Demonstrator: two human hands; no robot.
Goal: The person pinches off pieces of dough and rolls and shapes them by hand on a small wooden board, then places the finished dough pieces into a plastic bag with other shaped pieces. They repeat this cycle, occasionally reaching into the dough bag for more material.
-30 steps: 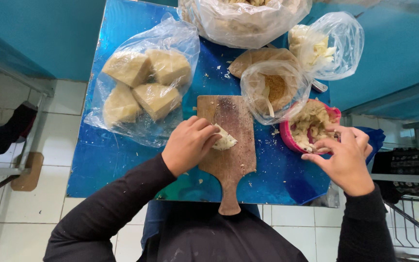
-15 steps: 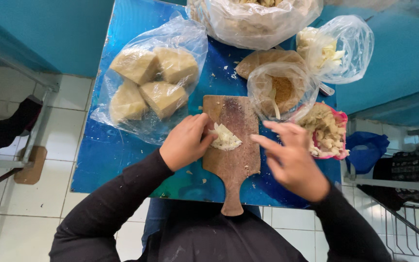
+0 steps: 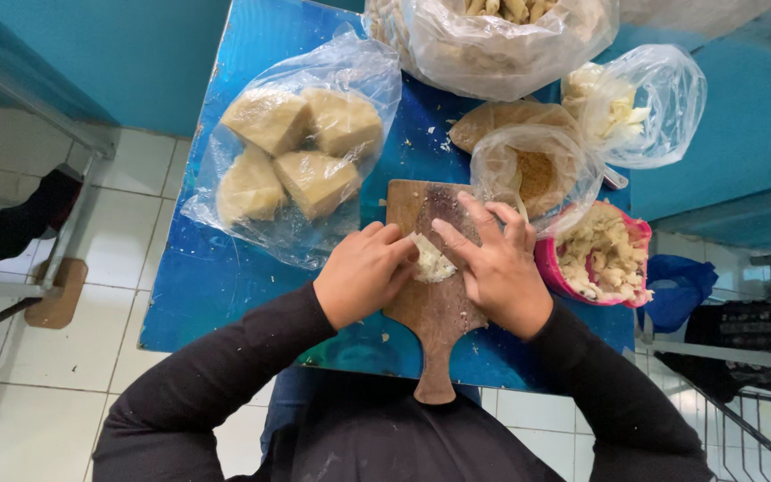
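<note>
Hands meet over a small pale lump of dough lying on the upper half of a wooden paddle board. The left hand is curled, its fingertips pressed against the lump's left edge; the right hand lies flatter, fingers spread and resting on the lump's right side and on the board. Neither hand has lifted it; both pin it against the wood.

The lump looks soft, light and a little sticky, likely to dent or tear under a hard pinch, so it is best taken by its edges with gentle fingertips, or slid along the board.

Beyond the board, on the blue bench, a clear bag of large yellowish wedge-shaped blocks lies to the left. Just past the right hand stands a small bag of brown powder, and beside it a pink bowl of crumbly pale filling. A bag of whitish shreds sits further right, and a big bag of pale pieces lies at the far edge.
</note>
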